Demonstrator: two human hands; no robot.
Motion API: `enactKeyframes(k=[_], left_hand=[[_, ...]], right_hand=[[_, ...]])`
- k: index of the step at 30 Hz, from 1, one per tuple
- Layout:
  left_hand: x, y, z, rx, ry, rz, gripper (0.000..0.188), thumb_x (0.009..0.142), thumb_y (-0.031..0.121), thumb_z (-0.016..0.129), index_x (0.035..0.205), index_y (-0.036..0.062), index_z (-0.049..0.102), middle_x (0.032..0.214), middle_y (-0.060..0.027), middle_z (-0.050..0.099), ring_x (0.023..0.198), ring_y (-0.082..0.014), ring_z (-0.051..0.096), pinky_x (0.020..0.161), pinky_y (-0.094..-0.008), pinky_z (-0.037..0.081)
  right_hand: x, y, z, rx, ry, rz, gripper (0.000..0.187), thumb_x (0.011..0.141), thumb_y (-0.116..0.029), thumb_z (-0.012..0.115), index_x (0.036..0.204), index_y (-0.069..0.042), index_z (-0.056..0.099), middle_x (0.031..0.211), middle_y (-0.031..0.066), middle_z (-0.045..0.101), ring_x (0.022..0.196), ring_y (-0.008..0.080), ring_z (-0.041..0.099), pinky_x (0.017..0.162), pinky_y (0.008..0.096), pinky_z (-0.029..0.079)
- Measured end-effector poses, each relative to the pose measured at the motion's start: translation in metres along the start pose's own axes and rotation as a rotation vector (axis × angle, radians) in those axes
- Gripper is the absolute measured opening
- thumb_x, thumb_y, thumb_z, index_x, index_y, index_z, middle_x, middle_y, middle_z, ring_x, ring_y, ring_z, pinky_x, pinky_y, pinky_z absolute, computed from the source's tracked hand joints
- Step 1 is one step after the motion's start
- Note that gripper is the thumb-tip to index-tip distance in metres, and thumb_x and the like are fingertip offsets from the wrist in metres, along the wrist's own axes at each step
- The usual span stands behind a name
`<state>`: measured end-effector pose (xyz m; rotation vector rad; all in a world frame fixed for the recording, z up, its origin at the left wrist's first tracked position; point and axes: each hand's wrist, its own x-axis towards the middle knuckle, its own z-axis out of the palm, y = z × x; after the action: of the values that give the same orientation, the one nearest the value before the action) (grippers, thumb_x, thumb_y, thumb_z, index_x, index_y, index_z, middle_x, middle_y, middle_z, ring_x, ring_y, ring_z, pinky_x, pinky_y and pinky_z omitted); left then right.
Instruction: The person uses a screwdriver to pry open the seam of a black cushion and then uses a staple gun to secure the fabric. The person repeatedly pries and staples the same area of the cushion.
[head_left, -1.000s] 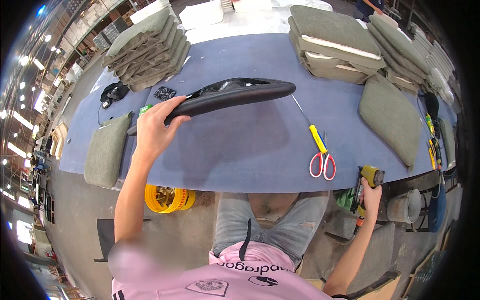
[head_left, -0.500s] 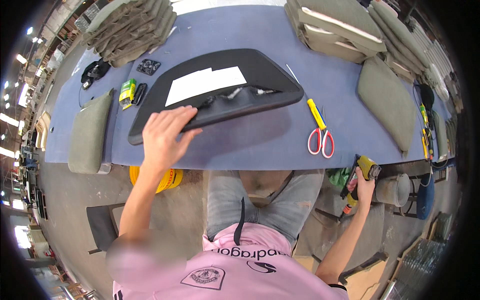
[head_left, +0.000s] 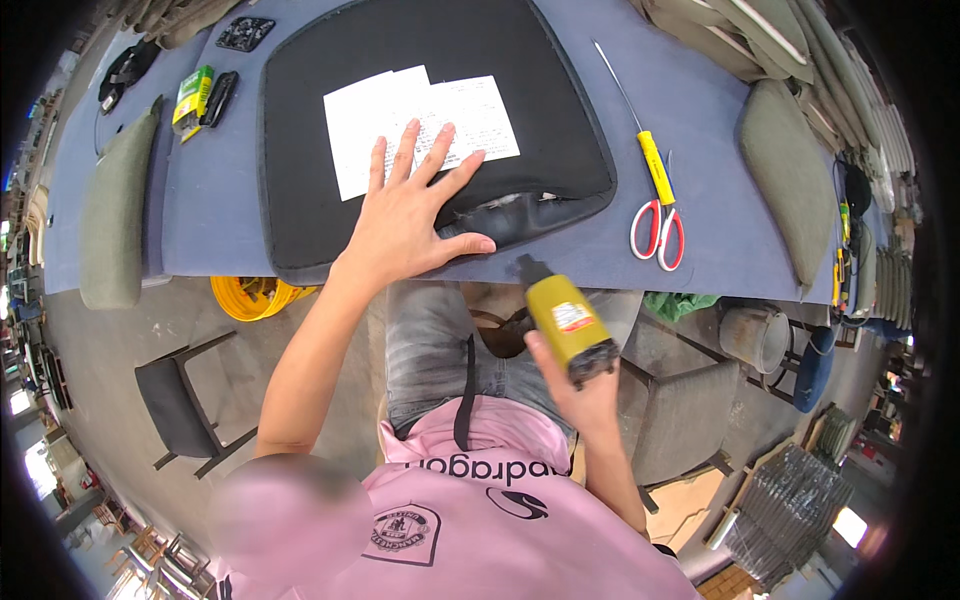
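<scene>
A dark upholstered seat panel (head_left: 300, 150) lies underside up at the table's near edge. White printed papers (head_left: 360, 120) rest on it, and a black cover flap (head_left: 510, 218) is wrinkled along its near side. My left hand (head_left: 405, 220) presses on the panel with fingers spread, its fingertips over the papers. In my right hand (head_left: 585, 395) is a yellow-and-black staple gun (head_left: 568, 322). It is held just off the table edge, its nose toward the panel's near right corner.
Right of the panel lie a yellow-handled screwdriver (head_left: 655, 165) and red-and-white scissors (head_left: 670, 240). Grey-green cushions (head_left: 790, 170) fill the right side; another cushion (head_left: 120, 220) sits at left near a small green-yellow box (head_left: 192, 100). A yellow bucket (head_left: 250, 298) stands below.
The seat panel has turned and now sits closer to me. My left hand has moved from its near edge onto the papers. My right hand has brought the staple gun leftward toward the panel.
</scene>
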<state>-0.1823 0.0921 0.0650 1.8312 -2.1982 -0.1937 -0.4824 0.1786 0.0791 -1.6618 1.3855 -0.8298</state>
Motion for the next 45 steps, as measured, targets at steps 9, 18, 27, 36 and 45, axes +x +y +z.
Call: enactKeyframes(k=[9,18,27,36,45], left_hand=[[-0.003,-0.003,0.017,0.06,-0.008,-0.03,0.065,0.114,0.051,0.071,0.177,0.0399,0.057,0.193,-0.0068,0.039,0.18,-0.0423,0.025,0.145,-0.0695,0.014],[0.001,-0.005,0.015,-0.073,0.042,-0.055,0.068,0.107,0.044,0.081,0.172,0.0382,0.063,0.19,-0.0047,0.044,0.178,-0.0412,0.03,0.145,-0.0677,0.016],[0.0,-0.006,0.02,-0.126,0.113,-0.042,0.064,0.104,0.042,0.084,0.166,0.0339,0.068,0.186,-0.0061,0.05,0.176,-0.0412,0.035,0.143,-0.071,0.019],[-0.004,-0.017,0.016,-0.198,0.13,0.014,0.051,0.112,0.02,0.074,0.162,0.0262,0.074,0.181,-0.0086,0.058,0.175,-0.0391,0.041,0.145,-0.0646,0.018],[-0.006,-0.025,0.005,-0.452,0.202,0.058,0.028,0.099,0.009,0.084,0.127,0.0133,0.082,0.17,-0.014,0.069,0.17,-0.0433,0.049,0.143,-0.0671,0.022]], right_hand=[[0.028,-0.013,0.036,-0.126,-0.165,0.041,0.044,0.096,-0.014,0.098,0.132,0.002,0.077,0.104,0.0123,0.084,0.089,0.0299,0.079,0.085,0.0404,0.059],[0.045,-0.042,0.04,-0.1,-0.165,0.387,0.052,0.098,-0.023,0.096,0.144,-0.006,0.078,0.12,0.0083,0.085,0.119,0.0311,0.071,0.106,0.0454,0.05],[0.056,-0.049,0.041,-0.137,-0.17,0.407,0.037,0.095,-0.02,0.095,0.128,-0.007,0.086,0.124,0.0114,0.084,0.115,0.0356,0.073,0.101,0.0466,0.056],[0.052,-0.044,0.044,-0.073,-0.102,0.124,0.026,0.096,-0.016,0.093,0.118,-0.004,0.087,0.102,0.009,0.087,0.096,0.0333,0.081,0.1,0.0487,0.059],[0.029,-0.042,0.046,-0.147,-0.186,0.223,0.045,0.095,-0.024,0.097,0.135,-0.008,0.083,0.127,0.0092,0.087,0.108,0.0315,0.078,0.104,0.0428,0.051]])
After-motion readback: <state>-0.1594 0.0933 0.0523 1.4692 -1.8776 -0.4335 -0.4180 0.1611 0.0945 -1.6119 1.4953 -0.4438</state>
